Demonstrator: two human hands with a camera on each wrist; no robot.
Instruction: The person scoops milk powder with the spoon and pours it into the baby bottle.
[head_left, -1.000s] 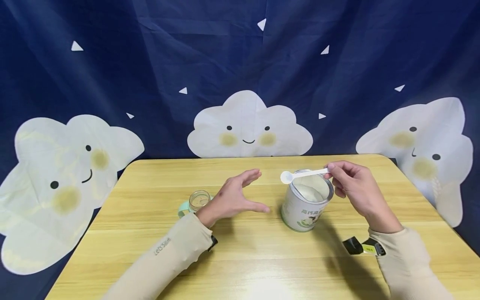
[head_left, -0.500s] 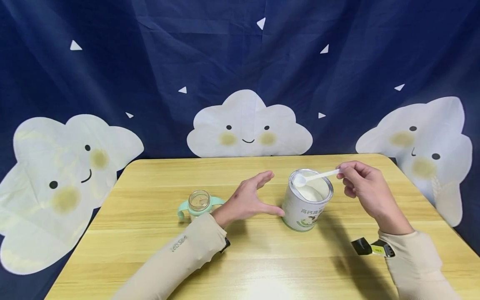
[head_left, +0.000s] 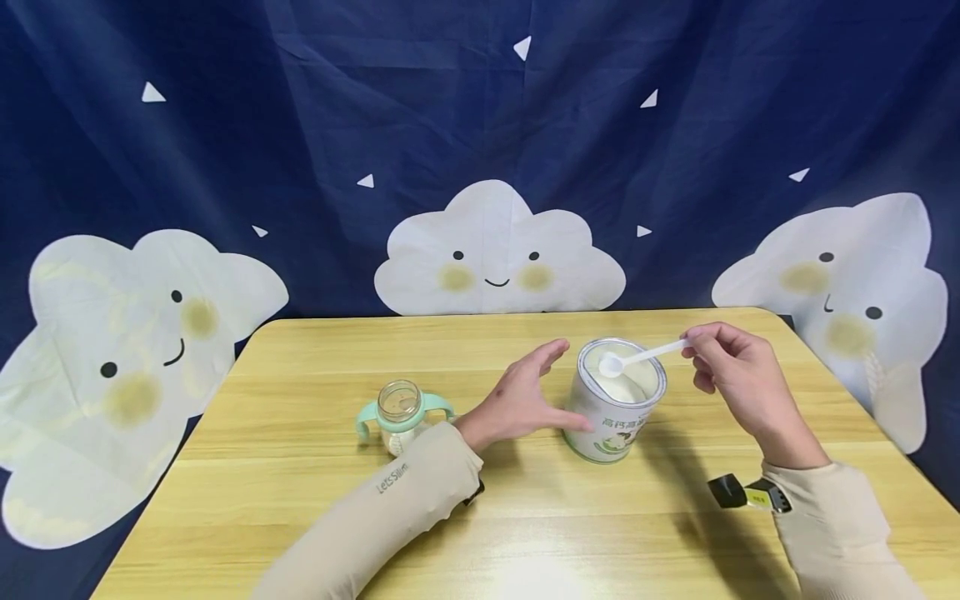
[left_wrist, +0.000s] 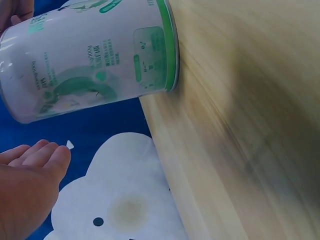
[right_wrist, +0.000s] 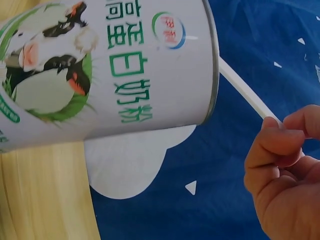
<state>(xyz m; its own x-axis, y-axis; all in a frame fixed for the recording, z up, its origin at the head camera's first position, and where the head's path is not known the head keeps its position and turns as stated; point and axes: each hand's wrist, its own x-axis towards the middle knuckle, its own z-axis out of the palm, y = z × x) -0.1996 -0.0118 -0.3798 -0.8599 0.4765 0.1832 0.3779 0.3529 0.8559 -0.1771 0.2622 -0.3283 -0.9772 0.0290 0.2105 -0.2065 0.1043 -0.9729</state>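
A milk powder can (head_left: 609, 425), white with green print and a cow picture, stands upright and uncovered on the table. Pale powder (head_left: 621, 388) shows inside it. My right hand (head_left: 738, 379) pinches the handle end of a white measuring scoop (head_left: 651, 352), whose bowl lies over the can's mouth. In the right wrist view the can's wall hides that bowl. Spread wide, my left hand (head_left: 525, 398) is at the can's left side, its thumb overlapping the wall in the head view. The left wrist view has those fingers (left_wrist: 42, 156) straight beside the can.
A baby bottle (head_left: 400, 408) with mint-green handles stands uncapped at the left, partly behind my left sleeve (head_left: 390, 508). The wooden table (head_left: 525, 517) ends at a dark blue curtain (head_left: 480, 100) printed with clouds.
My left hand has moved right, from near the bottle to the can's side. The scoop has shifted right with my right hand, its bowl going from left of the rim to over the opening.
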